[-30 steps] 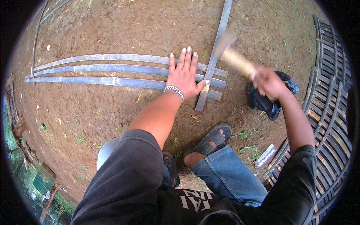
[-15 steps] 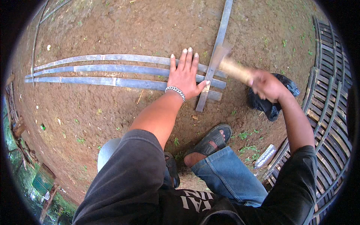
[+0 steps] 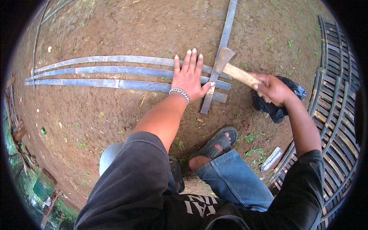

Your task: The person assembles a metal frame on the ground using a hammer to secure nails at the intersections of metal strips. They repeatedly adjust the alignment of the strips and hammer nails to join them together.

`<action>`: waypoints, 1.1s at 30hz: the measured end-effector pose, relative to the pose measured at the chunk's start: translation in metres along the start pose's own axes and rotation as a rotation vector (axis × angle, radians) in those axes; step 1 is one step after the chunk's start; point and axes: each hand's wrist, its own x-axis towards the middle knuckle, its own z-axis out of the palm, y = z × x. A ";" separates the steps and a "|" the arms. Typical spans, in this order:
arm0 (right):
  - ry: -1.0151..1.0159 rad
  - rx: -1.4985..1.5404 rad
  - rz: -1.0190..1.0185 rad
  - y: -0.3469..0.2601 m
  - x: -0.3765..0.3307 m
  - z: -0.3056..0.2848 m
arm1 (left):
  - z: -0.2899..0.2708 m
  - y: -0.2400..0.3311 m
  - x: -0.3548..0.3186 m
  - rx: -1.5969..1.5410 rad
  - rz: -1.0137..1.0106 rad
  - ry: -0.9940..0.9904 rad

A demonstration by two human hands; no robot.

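Three split bamboo strips [image 3: 126, 70] lie side by side on the ground, running left to right. Across their right ends lies another bamboo strip [image 3: 229, 28], pointing away from me. My left hand [image 3: 188, 76] presses flat on the three strips, fingers stretched out, its thumb on the crossing strip. In my right hand [image 3: 274, 90] is a hatchet, gripped by its pale wooden handle [image 3: 241, 74]. The metal head [image 3: 223, 59] is at the crossing strip, over the far end of the joint; whether it touches is hard to tell. Any nail there is hidden.
On the right stands a slatted bamboo panel [image 3: 333, 115]. A black plastic bag [image 3: 276, 113] sits beneath my right hand, and a silvery packet [image 3: 271, 159] lies beside the panel. Another thin strip [image 3: 35, 57] crosses the far left ends. My sandalled foot [image 3: 214, 145] is close by.
The hatchet was blurred by motion and now shows sharply, its head at nearly the same spot. My right hand has shifted slightly; my left hand and the strips stay in place.
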 end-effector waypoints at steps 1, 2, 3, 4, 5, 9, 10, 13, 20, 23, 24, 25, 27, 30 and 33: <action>0.087 0.022 -0.051 0.005 0.001 -0.001 | 0.000 0.000 0.000 0.000 0.002 0.003; 0.175 0.043 -0.102 0.015 0.004 -0.002 | 0.000 0.001 0.001 0.000 0.005 0.005; 0.259 0.063 -0.160 0.017 0.009 -0.001 | -0.001 0.002 0.001 0.005 0.000 -0.008; 0.376 0.206 -0.178 0.020 0.009 0.005 | -0.001 0.002 0.001 0.009 -0.005 -0.021; 0.308 0.135 -0.139 0.020 0.008 0.007 | -0.002 0.003 0.002 0.014 -0.009 -0.033; 0.234 -0.086 -0.121 0.008 -0.005 0.023 | 0.001 0.000 0.000 0.013 -0.004 -0.014; 0.315 -0.094 -0.102 0.008 -0.006 0.026 | 0.002 0.000 0.000 0.009 -0.005 -0.012; 0.662 -0.184 -0.386 0.037 -0.007 0.052 | -0.002 0.000 0.001 0.008 -0.006 -0.012; 0.642 -0.172 -0.210 0.052 -0.014 0.140 | -0.006 0.001 -0.001 0.002 -0.007 -0.042; 0.747 -0.236 -0.324 0.045 -0.009 0.152 | 0.001 -0.001 -0.001 -0.006 0.000 0.009; 0.806 -0.236 -0.378 0.044 -0.008 0.158 | 0.001 -0.001 -0.002 0.010 0.001 0.004; 0.839 -0.216 -0.402 0.040 -0.005 0.161 | 0.001 -0.001 -0.001 0.026 0.001 -0.001; 0.918 -0.180 -0.450 0.031 -0.002 0.158 | -0.002 0.000 -0.002 0.035 -0.003 -0.023; 0.778 -0.275 -0.283 0.047 0.006 0.160 | -0.006 0.003 0.000 0.016 -0.005 -0.037; 0.901 -0.267 -0.366 0.050 -0.004 0.156 | -0.003 0.000 0.003 0.025 0.010 0.015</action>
